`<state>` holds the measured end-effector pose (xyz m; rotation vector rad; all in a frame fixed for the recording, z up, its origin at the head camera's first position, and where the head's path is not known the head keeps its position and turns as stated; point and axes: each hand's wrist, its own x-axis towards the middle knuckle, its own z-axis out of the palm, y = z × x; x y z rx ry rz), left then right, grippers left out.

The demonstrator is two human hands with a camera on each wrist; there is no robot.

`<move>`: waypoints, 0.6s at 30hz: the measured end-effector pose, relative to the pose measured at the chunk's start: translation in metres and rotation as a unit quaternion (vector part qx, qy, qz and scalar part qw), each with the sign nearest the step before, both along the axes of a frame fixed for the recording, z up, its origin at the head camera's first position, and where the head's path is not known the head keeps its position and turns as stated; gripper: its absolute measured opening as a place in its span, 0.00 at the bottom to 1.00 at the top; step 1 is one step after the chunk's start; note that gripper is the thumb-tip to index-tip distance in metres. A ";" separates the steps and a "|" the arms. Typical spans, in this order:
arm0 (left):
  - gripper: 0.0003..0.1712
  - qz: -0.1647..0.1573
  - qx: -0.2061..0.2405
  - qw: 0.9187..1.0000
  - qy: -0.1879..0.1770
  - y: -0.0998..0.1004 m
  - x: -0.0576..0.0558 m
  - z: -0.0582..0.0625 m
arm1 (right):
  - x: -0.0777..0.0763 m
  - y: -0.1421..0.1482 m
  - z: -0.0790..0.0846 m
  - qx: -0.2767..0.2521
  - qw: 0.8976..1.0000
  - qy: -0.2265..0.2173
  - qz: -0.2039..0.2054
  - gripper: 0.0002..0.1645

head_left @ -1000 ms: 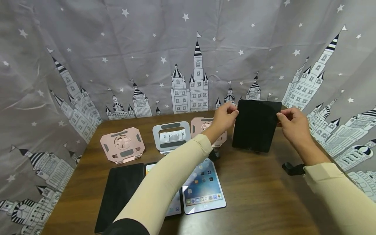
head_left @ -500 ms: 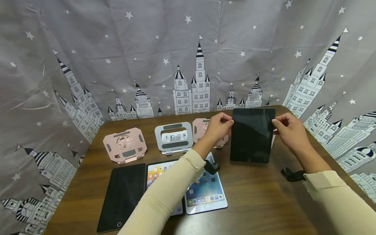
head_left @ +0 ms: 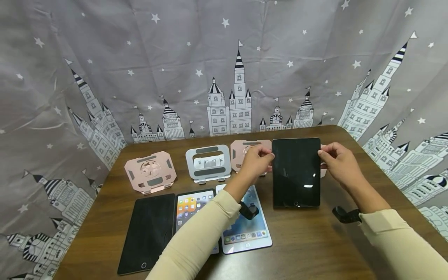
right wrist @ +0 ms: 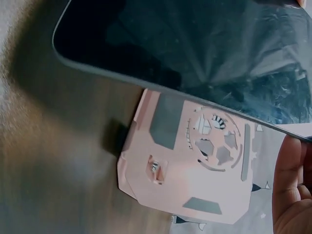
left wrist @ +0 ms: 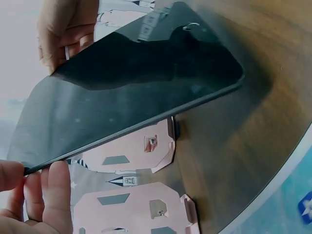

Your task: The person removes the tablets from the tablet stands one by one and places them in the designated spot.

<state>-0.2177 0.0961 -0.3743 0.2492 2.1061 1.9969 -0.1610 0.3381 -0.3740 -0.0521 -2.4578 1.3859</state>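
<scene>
Both hands hold a black tablet (head_left: 296, 175) with a dark screen by its side edges. My left hand (head_left: 257, 159) pinches its left edge, thumb in front and fingers behind, as the left wrist view shows. The right hand (head_left: 339, 161) pinches the right edge. In the right wrist view the tablet (right wrist: 170, 53) is apart from a pink tablet stand (right wrist: 214, 190) behind it. From the head that stand is mostly hidden. Another pink stand (head_left: 241, 151) stands behind my left hand, partly covered.
A grey stand (head_left: 209, 163) and a pink stand (head_left: 151, 171) are farther left on the wooden table (head_left: 308, 241). In front lie a dark tablet (head_left: 148, 231), a lit tablet (head_left: 189, 208) and a white-framed lit tablet (head_left: 246, 241). My left sleeve covers part of them.
Both hands have brought the tablet away from the pink stand at the right, nearer to me and slightly left. Its tilt in the head view has straightened. The grip stays the same.
</scene>
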 end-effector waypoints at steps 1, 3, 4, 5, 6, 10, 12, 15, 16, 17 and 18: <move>0.03 0.000 0.007 1.000 -0.005 -0.001 0.001 -0.001 | 0.001 -0.001 -0.001 0.004 1.000 -0.002 0.001 0.14; 0.03 0.000 0.024 1.000 -0.018 -0.003 0.004 -0.003 | 0.001 -0.003 -0.003 0.008 1.000 -0.005 0.005 0.14; 0.02 -0.001 0.029 0.999 -0.025 -0.004 0.005 -0.004 | 0.002 -0.004 -0.003 0.011 1.000 -0.007 0.007 0.14; 0.02 0.000 0.033 0.999 -0.032 -0.005 0.006 -0.005 | 0.002 -0.004 -0.004 0.012 1.000 -0.009 0.008 0.14; 0.02 0.002 0.034 0.999 -0.036 -0.006 0.006 -0.007 | 0.002 -0.005 -0.005 0.012 1.000 -0.010 0.009 0.14; 0.02 0.003 0.031 0.998 -0.051 -0.010 0.009 -0.012 | 0.003 -0.007 -0.010 0.021 1.000 -0.015 0.016 0.12; 0.03 0.004 0.032 0.998 -0.055 -0.012 0.010 -0.015 | 0.003 -0.008 -0.012 0.029 0.999 -0.019 0.019 0.11; 0.03 0.000 0.032 0.998 -0.057 -0.016 0.012 -0.018 | 0.002 -0.011 -0.014 0.031 0.999 -0.024 0.031 0.11; 0.03 0.000 0.035 0.998 -0.060 -0.017 0.012 -0.019 | 0.002 -0.011 -0.015 0.033 0.999 -0.026 0.034 0.11; 0.02 0.000 0.037 0.997 -0.063 -0.018 0.013 -0.020 | 0.002 -0.012 -0.016 0.033 0.998 -0.030 0.037 0.11; 0.02 0.000 0.036 0.997 -0.066 -0.019 0.014 -0.021 | 0.002 -0.013 -0.017 0.033 0.998 -0.034 0.041 0.11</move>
